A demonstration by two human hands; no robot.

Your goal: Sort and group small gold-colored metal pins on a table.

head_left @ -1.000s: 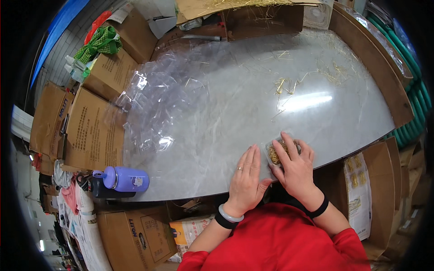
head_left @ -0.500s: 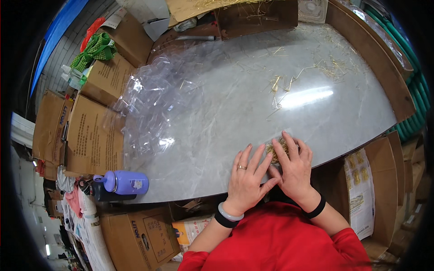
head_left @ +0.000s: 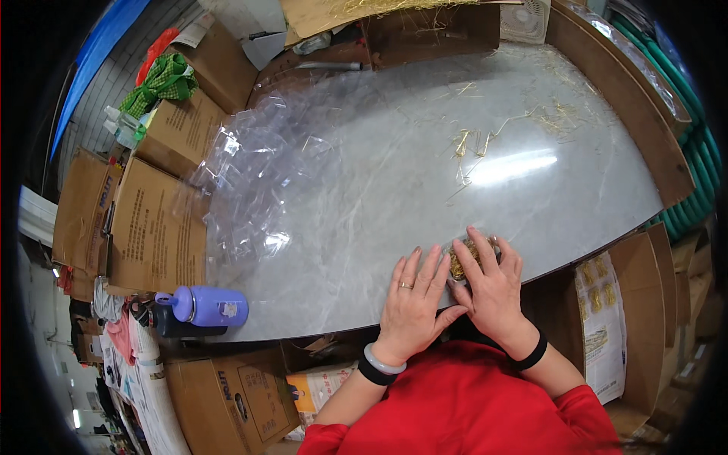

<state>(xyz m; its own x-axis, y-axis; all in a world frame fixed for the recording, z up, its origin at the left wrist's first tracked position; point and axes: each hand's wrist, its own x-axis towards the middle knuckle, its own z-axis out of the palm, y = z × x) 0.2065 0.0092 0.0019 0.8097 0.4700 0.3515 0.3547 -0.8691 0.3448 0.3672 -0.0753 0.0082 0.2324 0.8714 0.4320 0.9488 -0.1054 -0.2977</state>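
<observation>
On the near edge of the grey table lies a small clump of thin gold wire-like pieces (head_left: 458, 263), with what looks like clear plastic around its rim. My right hand (head_left: 489, 284) bends over it, fingers across its top and right side and thumb at its near side, hiding much of it. My left hand (head_left: 415, 299) rests flat just left of the clump, fingers stretched out and fingertips beside it. Its thumb points toward my right hand. Whether the left fingers touch the clump is hard to tell.
Clear plastic cases (head_left: 262, 171) pile up on the table's left. Loose gold pieces (head_left: 464, 144) lie toward the back. A purple bottle (head_left: 216, 306) stands at the near left corner. Cardboard boxes (head_left: 163, 227) line the left; an open carton (head_left: 656, 284) sits below the right edge.
My right fingers have shifted slightly over the clump, and more of the gold pieces show between the hands. My left hand has barely moved.
</observation>
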